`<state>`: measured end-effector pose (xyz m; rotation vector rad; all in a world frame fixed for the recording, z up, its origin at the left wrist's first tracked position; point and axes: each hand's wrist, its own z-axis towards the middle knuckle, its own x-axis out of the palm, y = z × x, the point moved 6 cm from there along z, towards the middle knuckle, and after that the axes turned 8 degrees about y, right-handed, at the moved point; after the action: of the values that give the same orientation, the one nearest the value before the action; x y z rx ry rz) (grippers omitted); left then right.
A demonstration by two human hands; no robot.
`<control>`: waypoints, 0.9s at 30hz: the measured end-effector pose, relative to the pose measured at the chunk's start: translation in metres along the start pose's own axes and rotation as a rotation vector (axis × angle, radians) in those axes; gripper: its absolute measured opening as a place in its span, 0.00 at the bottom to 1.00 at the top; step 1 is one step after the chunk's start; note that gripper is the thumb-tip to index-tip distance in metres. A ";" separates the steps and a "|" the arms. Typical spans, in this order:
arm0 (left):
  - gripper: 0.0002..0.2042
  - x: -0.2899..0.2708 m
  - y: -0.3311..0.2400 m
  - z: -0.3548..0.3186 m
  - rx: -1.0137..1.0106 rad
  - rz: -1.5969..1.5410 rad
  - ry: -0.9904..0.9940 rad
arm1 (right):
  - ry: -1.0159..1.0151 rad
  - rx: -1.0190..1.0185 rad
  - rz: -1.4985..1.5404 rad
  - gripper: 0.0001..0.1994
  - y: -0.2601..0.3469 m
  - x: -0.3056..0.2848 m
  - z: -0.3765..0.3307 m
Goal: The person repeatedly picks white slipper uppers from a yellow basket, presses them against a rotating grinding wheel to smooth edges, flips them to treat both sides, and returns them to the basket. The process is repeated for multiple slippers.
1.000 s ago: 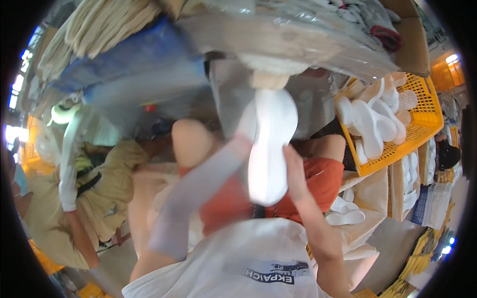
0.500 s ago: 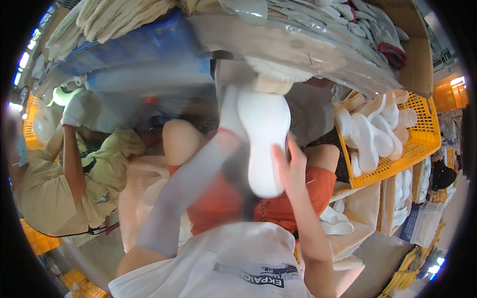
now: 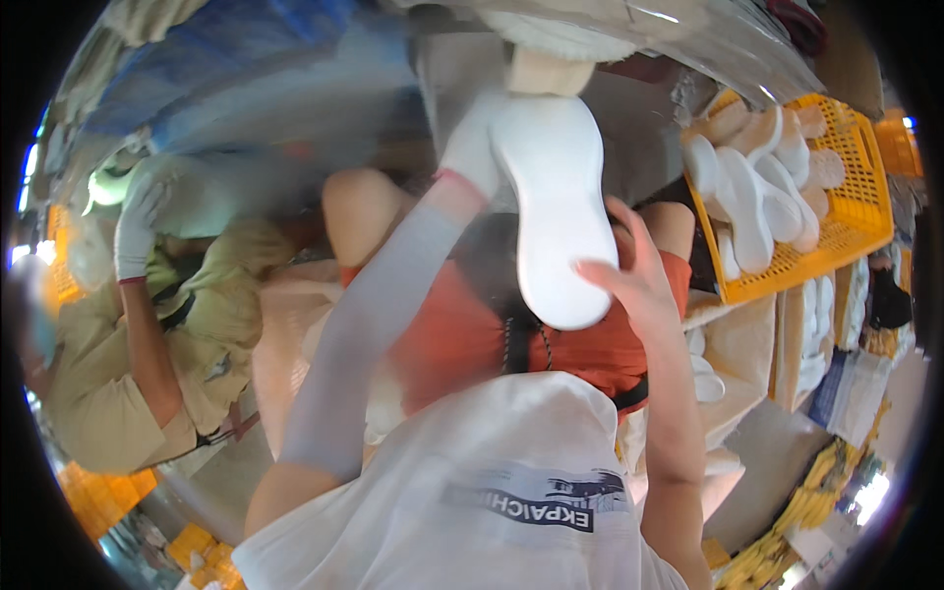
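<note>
The left hand (image 3: 472,147), in a white glove and pale sleeve, grips the upper end of a white shoe sole (image 3: 560,211). The right hand (image 3: 629,280), bare with fingers spread, supports its lower rounded edge. The sole is smooth, oblong and plain white, held above orange shorts (image 3: 462,334). A yellow crate (image 3: 865,211) of similar soles sits to the right.

Yellow crate and shelf carrying shoe soles.
The yellow plastic crate (image 3: 846,211) holds white soles (image 3: 747,197) stacked on edge; beige soles (image 3: 723,123) lie at its upper rim. More white soles (image 3: 811,329) stand just below.
</note>
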<state>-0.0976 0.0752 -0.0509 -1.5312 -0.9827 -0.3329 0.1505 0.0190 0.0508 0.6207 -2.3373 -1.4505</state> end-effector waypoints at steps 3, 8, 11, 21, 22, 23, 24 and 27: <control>0.28 0.027 -0.007 -0.028 0.100 0.928 -0.102 | -0.116 0.001 -0.126 0.34 -0.026 -0.075 -0.012; 0.48 0.103 0.046 -0.085 -0.120 1.572 0.931 | 0.169 -0.248 -0.055 0.23 0.014 -0.101 0.042; 0.41 0.097 0.024 -0.078 -0.098 0.949 0.587 | 0.003 -0.154 0.401 0.29 0.010 -0.053 0.066; 0.23 0.035 -0.007 -0.012 0.101 0.701 0.347 | -0.008 -0.123 0.121 0.24 -0.002 0.000 0.133; 0.23 0.041 -0.016 -0.012 0.290 0.770 0.429 | -0.044 -0.156 0.158 0.25 -0.003 -0.003 0.134; 0.23 0.043 -0.022 -0.012 0.363 0.793 0.428 | -0.042 -0.188 0.191 0.25 -0.001 -0.006 0.143; 0.24 0.046 -0.017 -0.012 0.292 0.899 0.435 | -0.018 -0.082 0.246 0.25 -0.011 -0.002 0.141; 0.25 0.046 -0.003 -0.029 -0.338 0.153 0.306 | 0.018 -0.069 0.117 0.25 0.001 0.004 0.124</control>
<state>-0.0637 0.0662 -0.0099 -1.7832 -0.5842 -0.6273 0.0874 0.1119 -0.0022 0.4684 -2.2585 -1.4599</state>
